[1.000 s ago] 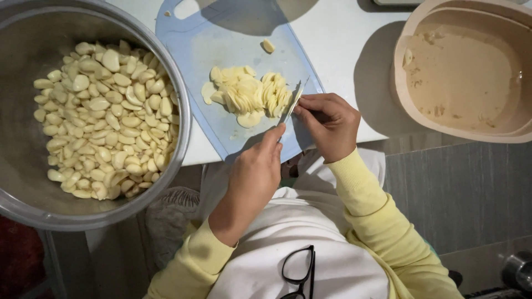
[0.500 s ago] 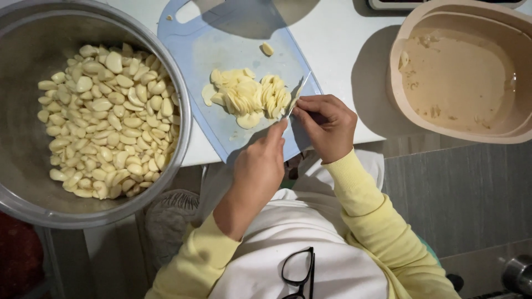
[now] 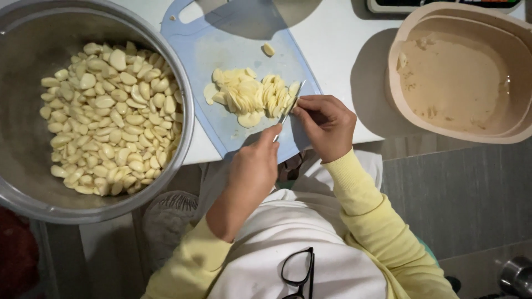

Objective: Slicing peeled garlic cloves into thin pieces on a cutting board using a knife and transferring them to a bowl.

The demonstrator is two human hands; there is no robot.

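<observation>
My left hand (image 3: 254, 166) grips a small knife (image 3: 289, 109), its blade pointing up over the light blue cutting board (image 3: 221, 44). My right hand (image 3: 328, 124) is just right of the blade, with its fingertips pinching a garlic piece against the board at the edge of a pile of sliced garlic (image 3: 249, 95). One loose garlic piece (image 3: 268, 49) lies higher on the board. Both sleeves are yellow.
A large metal bowl (image 3: 33, 33) of peeled garlic cloves (image 3: 111, 116) sits left of the board. A beige tub (image 3: 460, 72) with scraps stands at the right on the white counter (image 3: 338, 33). Black glasses (image 3: 296, 274) hang on my white apron.
The knife blade has rocked slightly against the garlic under my right fingertips. Both hands stay in nearly the same place at the board's lower right corner.
</observation>
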